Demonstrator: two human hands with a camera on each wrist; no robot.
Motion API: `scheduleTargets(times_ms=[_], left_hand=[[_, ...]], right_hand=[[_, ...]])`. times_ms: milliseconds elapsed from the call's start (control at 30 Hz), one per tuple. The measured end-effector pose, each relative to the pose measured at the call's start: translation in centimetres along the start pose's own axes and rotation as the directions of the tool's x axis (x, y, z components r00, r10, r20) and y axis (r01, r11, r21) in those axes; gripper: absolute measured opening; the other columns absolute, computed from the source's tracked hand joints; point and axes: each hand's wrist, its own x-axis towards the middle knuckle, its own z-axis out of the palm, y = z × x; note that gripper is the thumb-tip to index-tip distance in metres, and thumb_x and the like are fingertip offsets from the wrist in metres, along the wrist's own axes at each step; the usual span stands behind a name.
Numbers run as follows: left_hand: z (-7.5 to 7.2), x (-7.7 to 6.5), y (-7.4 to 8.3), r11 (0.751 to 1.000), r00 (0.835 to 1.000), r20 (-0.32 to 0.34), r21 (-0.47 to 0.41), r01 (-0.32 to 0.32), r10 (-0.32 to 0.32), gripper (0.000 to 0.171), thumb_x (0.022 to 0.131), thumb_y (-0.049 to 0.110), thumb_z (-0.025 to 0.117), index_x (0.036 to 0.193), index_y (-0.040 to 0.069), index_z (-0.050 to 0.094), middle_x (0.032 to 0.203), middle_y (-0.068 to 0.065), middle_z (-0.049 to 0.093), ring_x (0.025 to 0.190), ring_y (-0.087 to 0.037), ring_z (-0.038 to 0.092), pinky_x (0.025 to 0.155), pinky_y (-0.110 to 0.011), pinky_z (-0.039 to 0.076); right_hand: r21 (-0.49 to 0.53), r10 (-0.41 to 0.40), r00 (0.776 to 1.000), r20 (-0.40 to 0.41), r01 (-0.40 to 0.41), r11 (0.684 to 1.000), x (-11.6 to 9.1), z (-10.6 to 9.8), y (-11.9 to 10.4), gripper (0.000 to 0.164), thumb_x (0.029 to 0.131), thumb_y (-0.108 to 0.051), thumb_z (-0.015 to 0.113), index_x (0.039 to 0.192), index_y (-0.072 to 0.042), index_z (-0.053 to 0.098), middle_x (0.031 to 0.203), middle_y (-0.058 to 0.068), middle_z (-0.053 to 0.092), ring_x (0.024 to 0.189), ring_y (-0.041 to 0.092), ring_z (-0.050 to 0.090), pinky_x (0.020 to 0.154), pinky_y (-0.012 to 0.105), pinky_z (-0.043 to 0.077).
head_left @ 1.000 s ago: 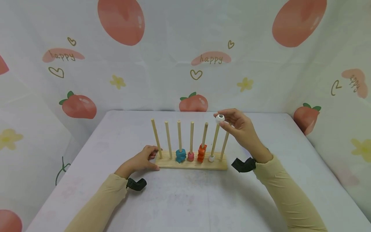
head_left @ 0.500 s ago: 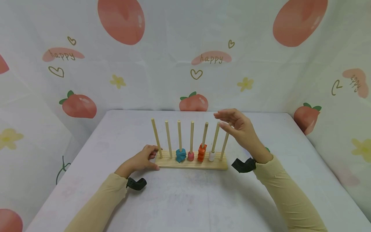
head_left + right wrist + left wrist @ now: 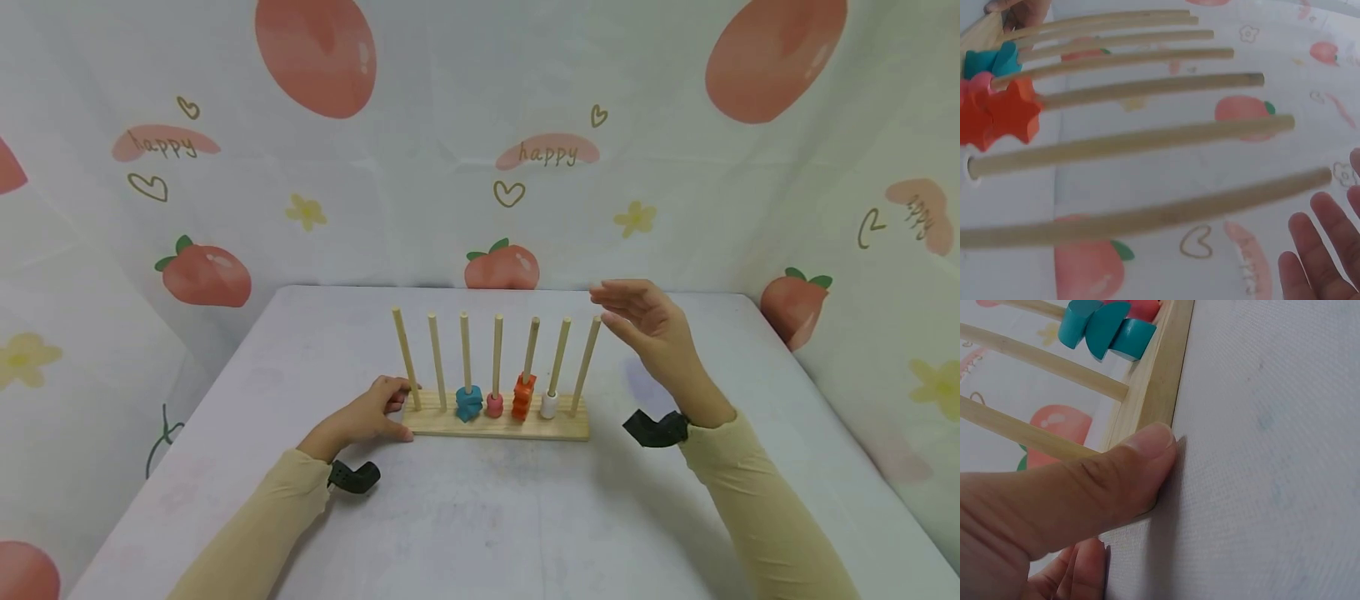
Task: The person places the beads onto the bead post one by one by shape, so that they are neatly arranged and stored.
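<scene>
A wooden peg rack (image 3: pixel 495 428) stands on the table, with a row of several upright pegs. My left hand (image 3: pixel 366 417) grips its left end, thumb at the front edge, fingers at the back. Threaded low on the pegs are blue blocks (image 3: pixel 469 404), a pink bead stack (image 3: pixel 495 407), orange star-shaped beads (image 3: pixel 523 397) and white beads (image 3: pixel 549 406). The two leftmost pegs and the rightmost peg (image 3: pixel 586 367) are bare. My right hand (image 3: pixel 654 333) is beside the top of that rightmost peg, holding nothing, its fingers extended in the right wrist view.
The table (image 3: pixel 480 517) has a pale cloth cover, and its back edge lies behind the rack. A patterned curtain (image 3: pixel 420 167) with peaches rises at the back and sides. Black wrist devices (image 3: pixel 656 429) are strapped at both sleeves.
My right hand let go of a white bead above the second peg from the right. The bead dropped onto the white one below. That hand then moved right; my left hand stayed put.
</scene>
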Motion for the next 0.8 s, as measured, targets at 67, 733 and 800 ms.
scheduleTargets(times_ms=[67,733,800], left_hand=[[0.0,0.0,0.0,1.000,1.000,0.003,0.004,-0.002,0.002,0.077,0.072,0.006,0.085,0.137,-0.001,0.044,0.128,-0.022,0.032,0.121,-0.032,0.038,0.111,-0.050,0.036],[0.0,0.1,-0.2,1.000,1.000,0.003,0.015,-0.001,0.001,0.077,0.072,0.007,0.084,0.137,-0.002,0.044,0.128,-0.022,0.032,0.122,-0.034,0.038,0.111,-0.050,0.036],[0.0,0.1,-0.2,1.000,1.000,0.001,0.013,-0.005,0.005,0.077,0.072,0.006,0.084,0.137,-0.002,0.044,0.128,-0.022,0.032,0.122,-0.034,0.039,0.111,-0.050,0.036]], right_hand=[[-0.043,0.022,0.999,-0.030,-0.023,0.999,-0.4,-0.7,0.1,0.038,0.086,0.018,0.057,0.123,0.014,0.051,0.117,0.000,0.067,0.110,0.012,0.062,0.096,0.020,0.050],[-0.573,0.519,0.852,-0.069,-0.460,0.679,-4.8,-9.5,3.9,0.059,0.098,-0.031,0.058,0.143,-0.001,0.036,0.139,0.025,0.047,0.126,0.042,0.048,0.103,0.043,0.047],[-0.581,0.574,0.817,-0.059,-0.496,0.645,-5.1,-10.2,4.2,0.063,0.098,-0.034,0.057,0.144,0.001,0.033,0.141,0.029,0.044,0.127,0.048,0.045,0.099,0.062,0.042]])
